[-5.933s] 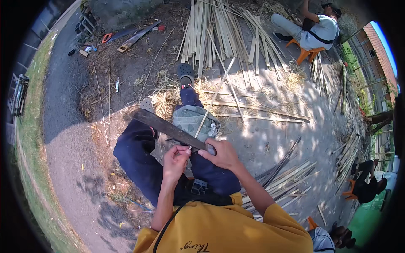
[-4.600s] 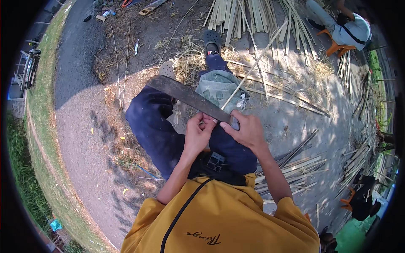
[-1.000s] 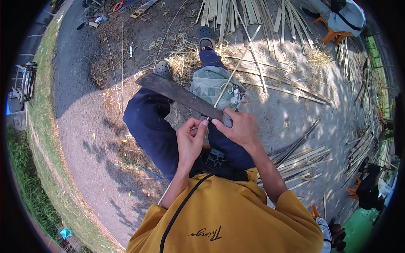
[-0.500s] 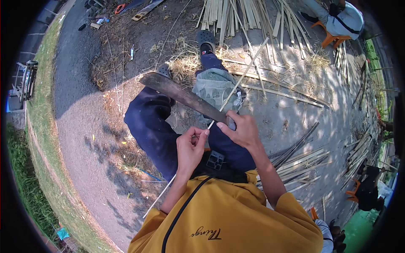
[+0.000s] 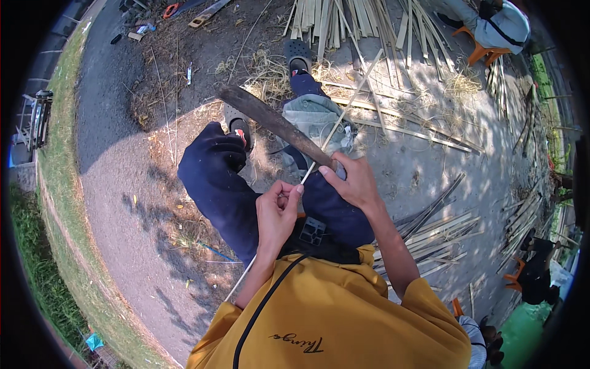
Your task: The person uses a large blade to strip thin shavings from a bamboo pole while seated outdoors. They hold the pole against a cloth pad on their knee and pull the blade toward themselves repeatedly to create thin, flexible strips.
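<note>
My right hand [image 5: 351, 182] grips the handle of a long dark machete [image 5: 270, 122] whose blade points up and to the left across my lap. My left hand [image 5: 278, 212] pinches a thin pale bamboo strip [image 5: 344, 107] that runs from under my left arm, past the blade's edge, up to the right. A grey cloth [image 5: 316, 120] lies over my right knee beneath the strip. My legs in dark blue trousers [image 5: 215, 178] stretch forward.
A pile of split bamboo slats [image 5: 344, 18] lies ahead; more slats [image 5: 442, 230] lie at my right. Straw litters the dirt. A person sits on an orange stool [image 5: 479, 52] at the upper right. Another seated person [image 5: 534, 277] is at the right edge. Grass borders the left.
The view has shifted a little. My left hand has drawn back toward my body along the strip, and the machete stays across my lap against the strip.
</note>
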The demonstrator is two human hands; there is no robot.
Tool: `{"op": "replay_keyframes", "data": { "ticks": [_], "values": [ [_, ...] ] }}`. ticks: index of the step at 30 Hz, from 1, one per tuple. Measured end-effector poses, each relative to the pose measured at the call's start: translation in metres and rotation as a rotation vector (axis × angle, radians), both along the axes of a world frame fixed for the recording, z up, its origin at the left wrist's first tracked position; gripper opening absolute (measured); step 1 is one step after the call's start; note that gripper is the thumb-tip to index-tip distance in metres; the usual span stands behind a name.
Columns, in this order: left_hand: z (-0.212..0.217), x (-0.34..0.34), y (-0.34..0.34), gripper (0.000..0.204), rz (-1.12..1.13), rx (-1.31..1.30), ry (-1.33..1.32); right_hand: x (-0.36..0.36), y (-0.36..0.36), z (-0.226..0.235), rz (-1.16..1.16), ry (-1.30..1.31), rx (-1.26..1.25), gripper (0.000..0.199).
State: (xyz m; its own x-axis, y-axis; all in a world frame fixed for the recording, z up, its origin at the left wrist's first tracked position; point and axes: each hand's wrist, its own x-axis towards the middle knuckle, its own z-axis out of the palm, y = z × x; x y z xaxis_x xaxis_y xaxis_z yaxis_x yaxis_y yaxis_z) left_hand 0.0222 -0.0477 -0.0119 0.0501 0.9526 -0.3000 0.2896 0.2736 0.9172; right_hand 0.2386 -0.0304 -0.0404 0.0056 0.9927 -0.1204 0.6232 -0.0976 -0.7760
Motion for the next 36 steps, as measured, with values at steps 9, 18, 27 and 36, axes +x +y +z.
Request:
{"op": "replay_keyframes", "data": {
  "ticks": [9, 18, 27, 36],
  "values": [
    [0.009, 0.005, 0.008, 0.017, -0.011, 0.150, 0.216, -0.004, -0.005, 0.008, 0.041, -0.153, 0.027, 0.050],
    [0.006, 0.006, 0.010, 0.020, -0.002, 0.137, 0.145, -0.004, -0.003, 0.000, 0.019, -0.135, 0.161, 0.049],
    [0.013, 0.007, 0.012, 0.021, 0.017, 0.110, 0.113, -0.009, -0.007, 0.001, -0.017, -0.051, 0.091, 0.048],
    [0.012, -0.004, 0.003, 0.021, -0.010, 0.081, 0.151, -0.008, -0.001, 0.006, -0.075, 0.002, 0.023, 0.049]
  ]
}}
